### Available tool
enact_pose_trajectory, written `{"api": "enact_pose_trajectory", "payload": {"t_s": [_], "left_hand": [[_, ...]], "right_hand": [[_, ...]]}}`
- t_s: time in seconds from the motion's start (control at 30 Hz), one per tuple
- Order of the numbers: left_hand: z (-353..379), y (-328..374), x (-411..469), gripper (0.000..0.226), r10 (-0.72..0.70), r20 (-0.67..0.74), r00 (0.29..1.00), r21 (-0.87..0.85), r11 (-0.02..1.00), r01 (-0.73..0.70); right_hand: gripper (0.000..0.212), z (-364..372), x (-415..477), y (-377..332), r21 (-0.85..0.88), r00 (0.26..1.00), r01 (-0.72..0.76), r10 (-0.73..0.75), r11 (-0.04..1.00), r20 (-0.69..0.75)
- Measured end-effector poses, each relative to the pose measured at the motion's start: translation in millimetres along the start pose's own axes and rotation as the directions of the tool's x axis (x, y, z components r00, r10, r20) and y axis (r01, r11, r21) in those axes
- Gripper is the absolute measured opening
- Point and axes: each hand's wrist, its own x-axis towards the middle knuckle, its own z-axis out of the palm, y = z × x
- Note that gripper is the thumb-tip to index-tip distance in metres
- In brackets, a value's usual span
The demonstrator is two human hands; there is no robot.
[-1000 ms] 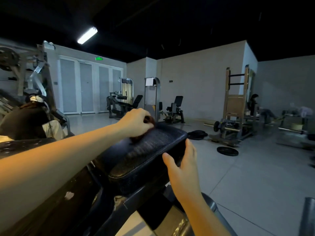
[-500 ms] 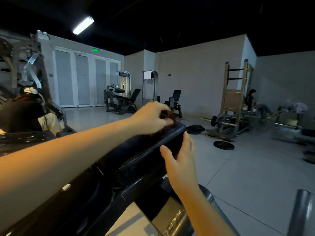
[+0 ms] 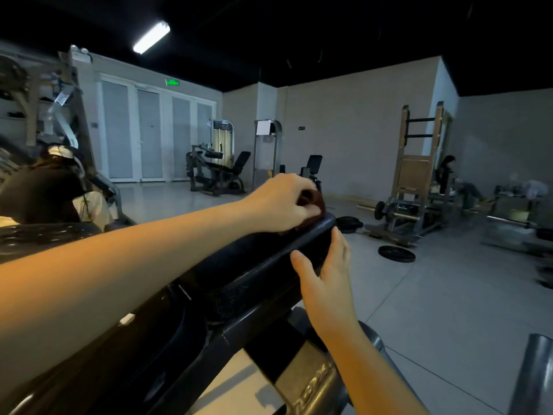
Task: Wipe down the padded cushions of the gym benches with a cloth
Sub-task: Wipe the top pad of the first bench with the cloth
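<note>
One dark red cloth [image 3: 314,201] sits on the far end of the black pad [image 3: 263,262]. The left hand [image 3: 279,202] presses on the cloth, with its fingers curled around it. The right hand [image 3: 327,275] grips the pad's side edge, thumb on top. Past the pad, a plate [image 3: 396,253] lies flat on the grey floor [image 3: 449,310]. A wooden rack [image 3: 414,172] stands near the far wall, and a person [image 3: 446,172] sits just beside it.

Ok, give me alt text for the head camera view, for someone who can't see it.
A left hand presses a dark red cloth on the far end of a black bench pad, while the right hand grips the pad's side. Behind: gym machines, a weight plate on the floor and a seated person.
</note>
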Motion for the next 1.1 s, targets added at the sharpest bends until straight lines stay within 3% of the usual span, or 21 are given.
{"api": "enact_pose_trajectory", "payload": {"t_s": [0.1, 0.27, 0.37, 0.47, 0.53, 0.63, 0.7, 0.77, 0.83, 0.93, 1.0, 1.1], "left_hand": [[0.9, -13.4, 1.0, 0.012, 0.005, -0.010, 1.000, 0.028, 1.000, -0.005], [-13.5, -72.8, 10.2, 0.024, -0.351, -0.106, 0.930, 0.230, 0.902, 0.366], [-10.1, -50.3, 7.7, 0.018, -0.266, -0.070, 0.961, 0.167, 0.947, 0.274], [-3.2, -9.1, -11.8, 0.010, -0.021, -0.031, 0.999, 0.046, 0.999, 0.022], [-3.6, -4.1, -22.5, 0.012, 0.067, 0.000, 0.998, 0.036, 0.997, -0.067], [-17.8, -43.0, -19.8, 0.011, -0.116, 0.005, 0.993, 0.096, 0.989, 0.115], [-29.3, -73.3, -17.3, 0.017, -0.293, -0.050, 0.955, 0.195, 0.935, 0.297], [-33.3, -85.6, -16.4, 0.021, -0.382, -0.066, 0.922, 0.223, 0.895, 0.387], [-30.2, -71.9, -17.1, 0.021, -0.349, -0.036, 0.936, 0.169, 0.921, 0.350], [-19.6, -26.9, -27.5, 0.014, -0.129, 0.043, 0.991, 0.003, 0.992, 0.129], [-13.6, -12.0, -36.7, 0.009, -0.029, 0.076, 0.997, -0.011, 1.000, 0.030], [-19.0, -41.5, -37.9, 0.010, -0.115, 0.000, 0.993, 0.059, 0.992, 0.115]], "right_hand": [[0.083, -0.7, 0.3, 3.5, 0.008, 1.000, 0.013, -0.013, 1.000, 0.008], [0.097, 2.6, -1.9, 3.0, -0.015, 1.000, 0.012, -0.012, 1.000, -0.013], [0.098, 2.2, 0.1, 4.3, -0.017, 1.000, 0.009, -0.010, 1.000, -0.024], [0.096, 1.9, 1.4, 3.6, -0.009, 1.000, 0.000, 0.000, 1.000, -0.007], [0.095, 1.3, 2.0, 3.3, 0.000, 1.000, 0.003, -0.003, 1.000, -0.005], [0.096, 1.1, 0.7, 3.5, 0.000, 1.000, 0.004, -0.004, 1.000, -0.006], [0.096, 1.3, -1.0, 2.7, 0.003, 1.000, 0.004, -0.004, 1.000, -0.009], [0.094, 1.0, -1.7, 1.0, 0.000, 1.000, 0.007, -0.007, 1.000, -0.011], [0.094, 0.2, -1.2, -0.6, -0.002, 1.000, 0.005, -0.005, 1.000, -0.010], [0.090, -1.2, 0.3, -0.6, 0.001, 1.000, -0.001, 0.001, 1.000, -0.005], [0.088, -1.8, 0.9, 1.6, 0.008, 1.000, -0.006, 0.006, 1.000, -0.001], [0.086, -1.8, -0.8, 3.9, 0.013, 1.000, -0.010, 0.010, 1.000, 0.009]]}}
